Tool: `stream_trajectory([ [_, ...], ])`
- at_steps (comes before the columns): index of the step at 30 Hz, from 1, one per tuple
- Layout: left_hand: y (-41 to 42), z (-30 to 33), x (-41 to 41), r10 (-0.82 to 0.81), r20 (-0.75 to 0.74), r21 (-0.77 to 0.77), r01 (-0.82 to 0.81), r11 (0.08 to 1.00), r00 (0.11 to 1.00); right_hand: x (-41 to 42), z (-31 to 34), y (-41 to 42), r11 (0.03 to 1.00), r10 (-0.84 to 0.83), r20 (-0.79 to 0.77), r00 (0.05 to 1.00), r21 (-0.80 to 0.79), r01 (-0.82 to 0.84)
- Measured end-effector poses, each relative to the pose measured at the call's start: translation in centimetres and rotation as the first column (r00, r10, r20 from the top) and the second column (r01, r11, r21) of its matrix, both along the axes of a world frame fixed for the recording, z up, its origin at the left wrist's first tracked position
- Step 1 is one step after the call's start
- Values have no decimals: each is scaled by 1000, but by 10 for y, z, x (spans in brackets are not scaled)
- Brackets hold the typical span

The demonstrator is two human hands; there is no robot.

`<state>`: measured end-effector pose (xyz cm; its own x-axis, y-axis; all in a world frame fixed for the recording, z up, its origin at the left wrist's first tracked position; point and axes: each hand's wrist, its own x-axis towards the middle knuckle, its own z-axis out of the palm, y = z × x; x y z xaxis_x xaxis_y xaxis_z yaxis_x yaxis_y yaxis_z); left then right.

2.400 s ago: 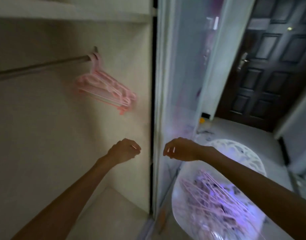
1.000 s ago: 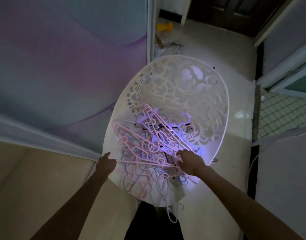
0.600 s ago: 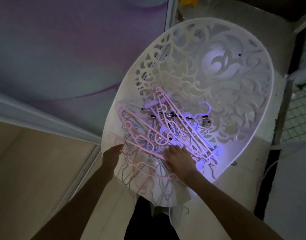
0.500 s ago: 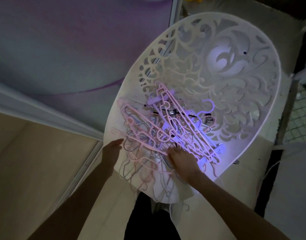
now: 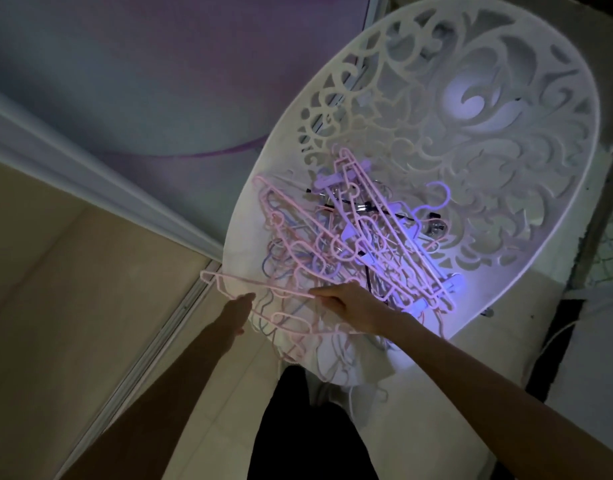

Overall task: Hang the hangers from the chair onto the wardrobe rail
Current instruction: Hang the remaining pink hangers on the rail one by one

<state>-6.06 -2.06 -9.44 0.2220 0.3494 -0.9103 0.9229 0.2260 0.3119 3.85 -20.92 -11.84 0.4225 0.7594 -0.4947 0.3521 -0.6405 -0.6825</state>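
I saw the right hand (image 5: 355,306) pinching 1 pink hanger (image 5: 260,289) above the chair (image 5: 506,140) front edge; the left hand (image 5: 237,311), fingers straight, touched it beside the hanger pile (image 5: 360,244).

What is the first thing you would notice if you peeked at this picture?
Most striking is the big white chair with curly cut-out patterns, filling the upper right. On its seat lies a tangled heap of pink hangers, glowing purple in the light. Near the chair's front edge, the right hand pinches one pink hanger that sticks out to the left, and the left hand reaches in under it.
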Motion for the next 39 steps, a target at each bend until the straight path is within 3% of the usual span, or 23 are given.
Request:
stream_trajectory([
  [2, 2, 2, -14, 72, 77, -32, -69, 997, 994, -3, 3, 10, 998, -46, -93, 995, 36, 49],
  [4, 4, 20, -21, 27, 140, -82, -16, 996, 990, -3, 6, 12, 977, -172, -256, 951, 79, 198],
  [6, 12, 42, -22, 76, 193, -245, -27, 969, 978, 1, 17, 7, 915, -302, -495, 815, 91, 394],
  [8, 19, 57, -13, 207, 307, -470, -41, 882, 929, 7, 25, -3, 832, -382, -646, 661, 72, 551],
  [10, 20, 63, 8, 385, 335, -644, -90, 760, 860, 13, 33, -10, 722, -474, -694, 542, 46, 691],
  [13, 2, 71, 46, 511, 404, -752, -42, 657, 759, 15, 39, -9, 550, -622, -646, 443, 43, 834],
  [14, -9, 72, 59, 505, 448, -750, 3, 661, 738, 15, 43, -7, 495, -658, -611, 440, 89, 864],
  [15, -21, 73, 72, 422, 524, -675, 59, 735, 740, 19, 43, -6, 441, -690, -583, 429, 132, 888],
  [17, -39, 73, 86, 171, 639, -372, 106, 922, 750, 23, 44, -1, 420, -738, -519, 432, 148, 895],
  [19, -45, 71, 96, 117, 651, -191, 12, 982, 750, 30, 40, -4, 539, -757, -339, 558, 159, 827],
  [20, -43, 73, 99, 150, 657, -166, -52, 985, 739, 36, 35, -8, 651, -733, -139, 665, 139, 746],
  [21, -38, 74, 101, 169, 656, -139, -103, 985, 735, 43, 25, -16, 760, -650, 105, 753, 75, 646],
  [22, -31, 75, 104, 187, 645, -117, -146, 982, 741, 53, 16, -23, 807, -545, 302, 782, -65, 587],
  [23, -23, 75, 104, 196, 634, -95, -176, 980, 748, 60, 10, -30, 788, -473, 391, 790, -214, 578],
  [26, -7, 71, 101, 209, 621, -64, -217, 974, 755, 73, 0, -40, 734, -420, 348, 838, -413, 539],
  [30, -1, 64, 100, 205, 601, -25, -238, 971, 773, 79, 1, -41, 781, -292, 387, 875, -432, 452],
  [32, -4, 61, 102, 219, 586, -40, -242, 969, 780, 82, 7, -42, 778, -275, 309, 911, -485, 399],
  [34, -6, 58, 104, 209, 562, -40, -226, 973, 800, 84, 13, -46, 776, -386, 180, 905, -467, 423],
  [36, -5, 55, 104, 194, 557, -41, -206, 978, 808, 88, 19, -52, 742, -597, 32, 802, -358, 567],
  [39, -2, 51, 101, 210, 571, -61, -215, 975, 794, 87, 26, -62, 709, -701, -114, 704, -219, 671],
])
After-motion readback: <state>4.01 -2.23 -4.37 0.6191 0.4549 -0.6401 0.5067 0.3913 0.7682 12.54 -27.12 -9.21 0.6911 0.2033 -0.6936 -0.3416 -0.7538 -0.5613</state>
